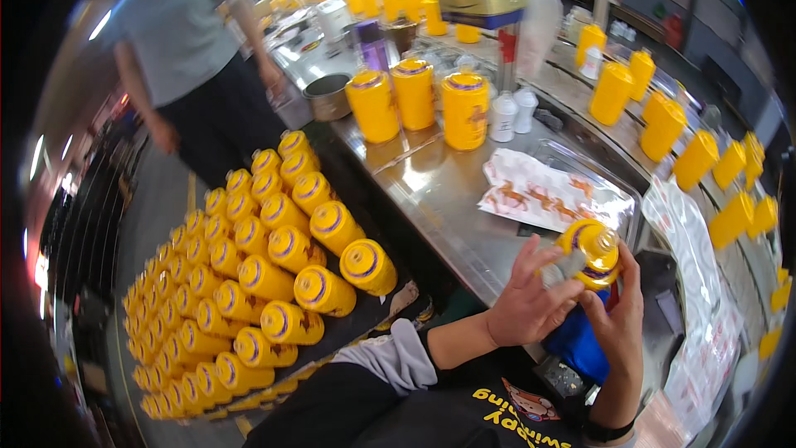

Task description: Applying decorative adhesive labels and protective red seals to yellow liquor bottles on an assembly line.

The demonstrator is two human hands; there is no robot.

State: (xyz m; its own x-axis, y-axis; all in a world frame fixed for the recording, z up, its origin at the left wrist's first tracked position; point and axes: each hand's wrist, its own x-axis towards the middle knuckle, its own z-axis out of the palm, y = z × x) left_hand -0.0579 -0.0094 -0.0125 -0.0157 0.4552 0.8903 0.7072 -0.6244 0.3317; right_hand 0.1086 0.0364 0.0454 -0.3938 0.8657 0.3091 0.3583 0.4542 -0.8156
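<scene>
A yellow bottle [594,241] with a dark ring round its shiny neck is held tilted over the near edge of the metal table. My right hand [620,315] grips it from the right and below. My left hand [531,299] is closed on a small grey cloth-like pad [564,268], pressed against the bottle's near left side; what the pad is made of I cannot tell. Just beyond the bottle lies a white sheet [539,197] printed with orange-brown horse pictures.
Several yellow bottles [413,93] and small white bottles [503,116] stand on the metal table [423,191]. Rows of yellow bottles [265,278] fill a dark rack at left. A conveyor [613,129] carries more on the right. Someone in a grey shirt [178,25] stands beyond the rack.
</scene>
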